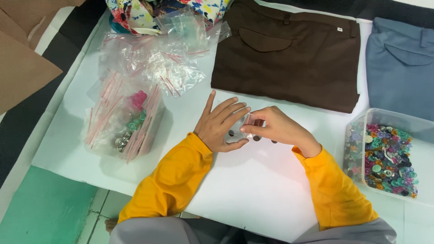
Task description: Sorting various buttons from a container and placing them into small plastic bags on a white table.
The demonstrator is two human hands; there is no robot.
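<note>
Left hand (221,124) and right hand (275,129) pinch a small clear bag (238,126) in their grip; filled bags (122,122) left of it, loose buttons (389,160) remain right

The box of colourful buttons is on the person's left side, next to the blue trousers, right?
Not quite. The head view shows the box of colourful buttons on the person's right side, next to the blue trousers.
</note>
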